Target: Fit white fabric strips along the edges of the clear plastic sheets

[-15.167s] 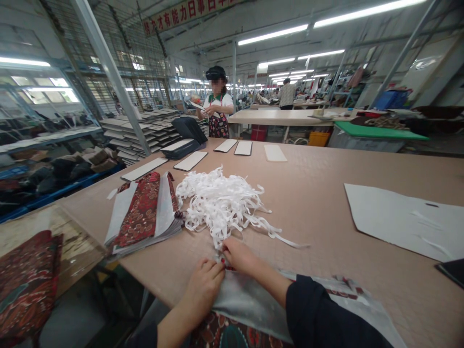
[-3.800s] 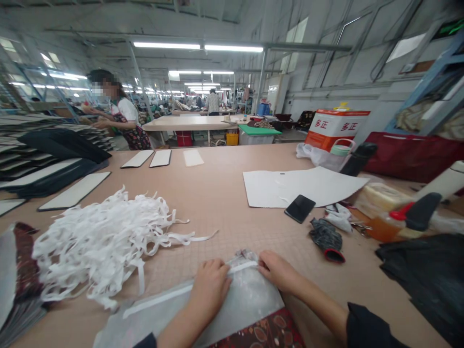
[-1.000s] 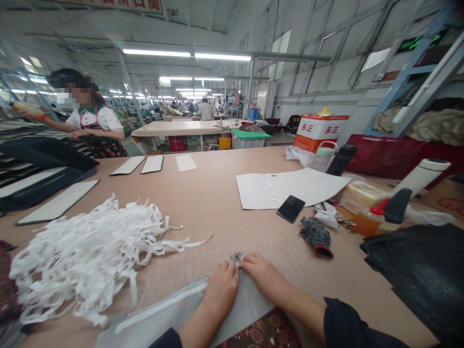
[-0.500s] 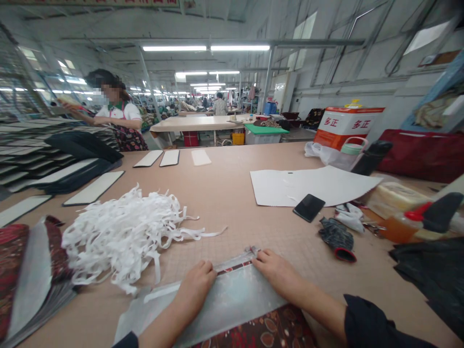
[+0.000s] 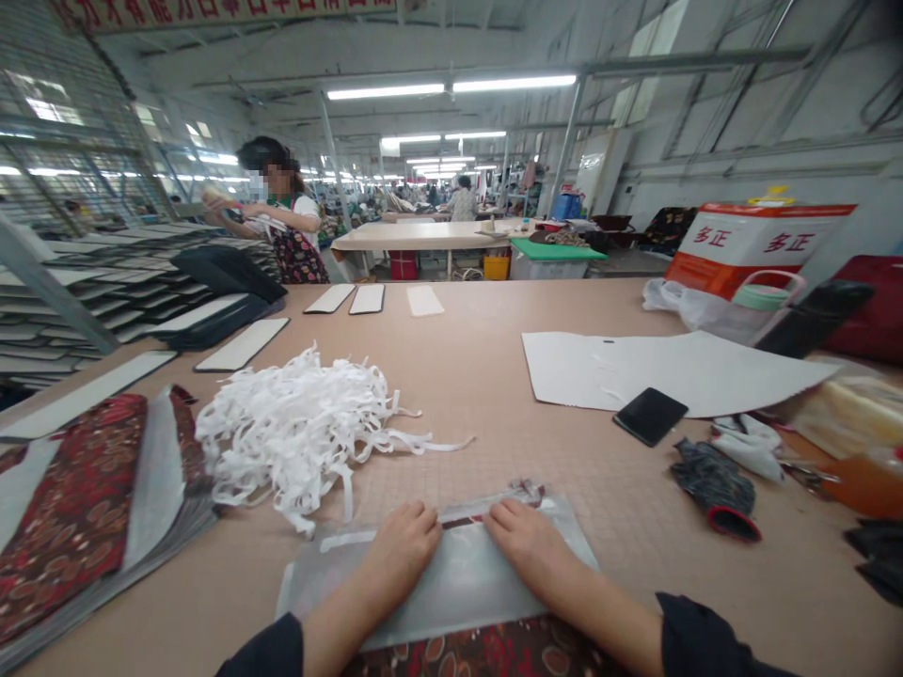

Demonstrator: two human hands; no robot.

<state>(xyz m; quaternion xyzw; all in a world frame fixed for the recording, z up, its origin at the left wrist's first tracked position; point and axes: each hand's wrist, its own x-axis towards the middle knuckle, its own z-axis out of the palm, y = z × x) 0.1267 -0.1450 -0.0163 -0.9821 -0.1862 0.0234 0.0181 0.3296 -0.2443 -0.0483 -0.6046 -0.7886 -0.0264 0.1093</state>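
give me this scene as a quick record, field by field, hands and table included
left grip: on the cloth
right grip: on the same cloth, apart from the left
cloth: grey, red-patterned part nearest the person
between grips: narrow dark red strip
table: brown
left side: white ribbon pile, patterned stack
right side: white board, phone overlapping its near edge
beyond table, left: co-worker, standing

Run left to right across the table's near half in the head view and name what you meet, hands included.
Patterned fabric stack → heap of white strips → left hand → right hand, both on the grey sheet → black phone → dark glove-like piece with red rim.
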